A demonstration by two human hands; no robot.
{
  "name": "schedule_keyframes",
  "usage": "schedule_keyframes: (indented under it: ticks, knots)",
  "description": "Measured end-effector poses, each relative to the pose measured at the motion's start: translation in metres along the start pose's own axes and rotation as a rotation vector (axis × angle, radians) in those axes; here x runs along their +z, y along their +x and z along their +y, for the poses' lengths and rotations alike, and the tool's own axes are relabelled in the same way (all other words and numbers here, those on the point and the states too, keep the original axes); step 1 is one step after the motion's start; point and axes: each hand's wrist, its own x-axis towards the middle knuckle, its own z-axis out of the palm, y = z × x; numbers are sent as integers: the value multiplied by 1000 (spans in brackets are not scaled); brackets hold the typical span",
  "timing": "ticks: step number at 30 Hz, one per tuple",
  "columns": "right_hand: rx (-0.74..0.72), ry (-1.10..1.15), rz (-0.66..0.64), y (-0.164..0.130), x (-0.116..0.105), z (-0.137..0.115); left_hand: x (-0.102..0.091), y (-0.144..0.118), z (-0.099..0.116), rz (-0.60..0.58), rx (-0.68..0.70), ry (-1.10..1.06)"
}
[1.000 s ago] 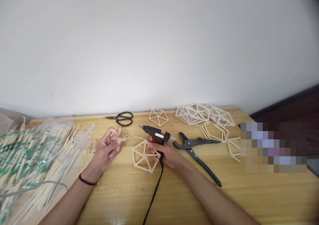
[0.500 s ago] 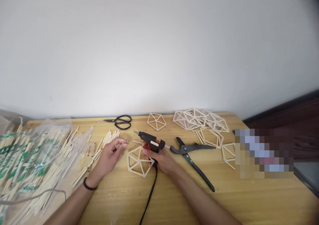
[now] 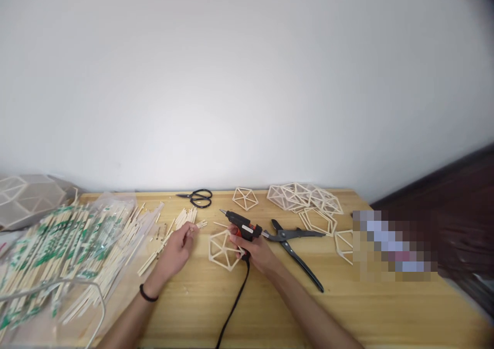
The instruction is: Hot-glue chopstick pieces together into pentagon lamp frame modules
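Observation:
My right hand (image 3: 251,248) grips a black and orange glue gun (image 3: 242,225), nozzle pointing left, its black cord (image 3: 234,302) trailing toward me. Under and left of the gun a pentagon frame of pale sticks (image 3: 223,248) lies flat on the wooden table (image 3: 347,308). My left hand (image 3: 176,250), with a black band on the wrist, pinches a short wooden stick (image 3: 197,226) at the fingertips, just left of the frame. A small heap of cut sticks (image 3: 184,218) lies beside those fingers.
Black pruning shears (image 3: 294,243) lie right of the gun and black scissors (image 3: 197,198) at the back. Several finished stick frames (image 3: 304,197) pile at the back right. Wrapped chopsticks in clear bags (image 3: 57,246) cover the left side. A blurred patch sits at the right.
My left hand has dropped from a raised pose to the table by the cut sticks and pinches one. The view has shifted upward and left; the right hand keeps the glue gun.

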Motion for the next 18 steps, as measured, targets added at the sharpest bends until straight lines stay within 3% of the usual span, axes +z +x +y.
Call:
schedule_keyframes:
  ticks: [4,9,13,18]
  knots:
    - [-28,23,69,-27,-3,-6,-4,-33,-7,50,-36,-6]
    - [-46,120,197,-56,-9,10,5,-67,-5,-43,-75,-64]
    - [-47,186,266,-72,-7,22,15,-77,5,-95,-73,-122]
    - [-43,223,259,-85,4,21,21,-82,12,28,-4,-124]
